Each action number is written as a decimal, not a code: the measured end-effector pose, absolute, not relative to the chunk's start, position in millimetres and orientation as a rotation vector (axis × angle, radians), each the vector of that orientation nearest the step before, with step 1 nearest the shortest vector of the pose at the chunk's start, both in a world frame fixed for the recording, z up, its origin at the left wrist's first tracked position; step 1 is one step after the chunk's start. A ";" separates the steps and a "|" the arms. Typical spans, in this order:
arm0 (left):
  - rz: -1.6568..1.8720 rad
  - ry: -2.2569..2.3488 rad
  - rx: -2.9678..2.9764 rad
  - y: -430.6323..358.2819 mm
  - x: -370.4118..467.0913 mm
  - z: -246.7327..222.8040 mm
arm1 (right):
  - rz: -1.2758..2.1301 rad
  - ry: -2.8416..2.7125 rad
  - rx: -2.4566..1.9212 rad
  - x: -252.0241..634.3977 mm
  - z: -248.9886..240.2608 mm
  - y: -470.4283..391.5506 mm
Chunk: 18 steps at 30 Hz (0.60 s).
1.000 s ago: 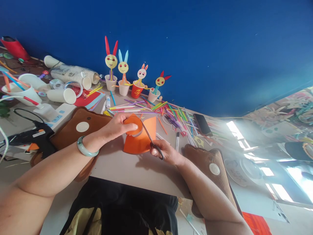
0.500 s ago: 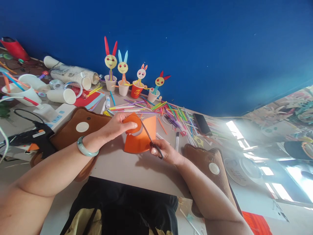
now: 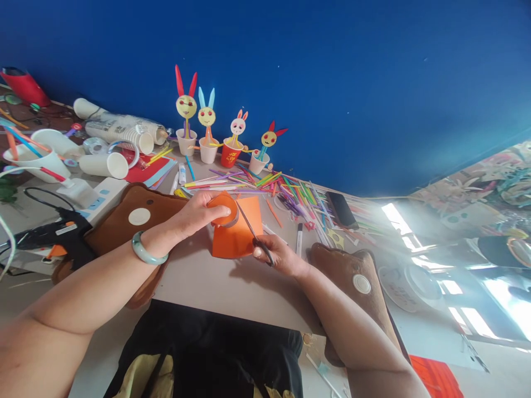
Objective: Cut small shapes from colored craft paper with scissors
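My left hand (image 3: 199, 213), with a pale green bangle on the wrist, pinches an orange sheet (image 3: 234, 239) by its upper left part. Its thumb lies on a rounded orange area there, and a curved gap runs below that area. Scissors (image 3: 248, 219) are in my right hand (image 3: 277, 254), fingers wrapped round the dark handles. The blades point up and left and touch the sheet beside the rounded area. Whether the blades are apart cannot be made out.
Brown cushions (image 3: 118, 221) lie under both forearms. Behind are coloured sticks (image 3: 232, 179), several cups with rabbit-faced figures (image 3: 207, 150) and a black phone (image 3: 342, 209). A glue gun (image 3: 66, 229) and paper cups (image 3: 103, 165) stand at left.
The hanging part of the orange sheet has turned slightly and its right edge has shifted left. Both hands keep their grips and have barely moved.
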<state>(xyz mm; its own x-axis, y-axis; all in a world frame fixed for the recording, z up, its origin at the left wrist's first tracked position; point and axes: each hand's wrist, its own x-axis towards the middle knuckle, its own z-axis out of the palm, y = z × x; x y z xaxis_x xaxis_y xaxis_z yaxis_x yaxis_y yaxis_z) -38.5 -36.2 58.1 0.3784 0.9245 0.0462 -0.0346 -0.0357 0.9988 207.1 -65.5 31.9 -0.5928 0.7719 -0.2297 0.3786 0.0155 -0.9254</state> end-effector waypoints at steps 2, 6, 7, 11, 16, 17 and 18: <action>0.944 0.905 1.361 -37.3 -37.7 60.1 | 1.562 -1.961 -1.203 207.1 31.5 -65.1; 0.963 0.948 1.374 -39.5 -35.5 64.9 | 1.515 -1.942 -1.241 206.9 29.0 -64.4; 0.969 0.959 1.378 -40.1 -34.8 66.2 | 1.500 -1.927 -1.252 206.8 27.7 -63.7; 0.975 1.039 1.342 -43.2 -31.7 72.3 | 1.174 -1.882 -1.397 208.9 19.7 -58.1; 0.998 1.069 1.294 -41.9 -30.1 72.3 | 0.462 -2.055 -1.482 217.7 7.2 -49.1; 1.006 1.063 1.295 -39.8 -30.3 69.6 | 0.355 -2.108 -1.463 219.9 4.7 -47.2; 1.020 1.061 1.293 -37.3 -30.7 66.1 | 0.276 -2.148 -1.453 221.9 2.3 -45.4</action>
<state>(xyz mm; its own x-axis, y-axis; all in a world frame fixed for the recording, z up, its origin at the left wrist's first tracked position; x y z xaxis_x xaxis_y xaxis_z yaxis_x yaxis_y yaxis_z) -30.7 -37.3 66.1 0.2219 0.9747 -0.0273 0.0107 0.0255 0.9996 221.9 -45.4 2.3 -0.2831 0.9079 0.3090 0.8001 0.4013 -0.4460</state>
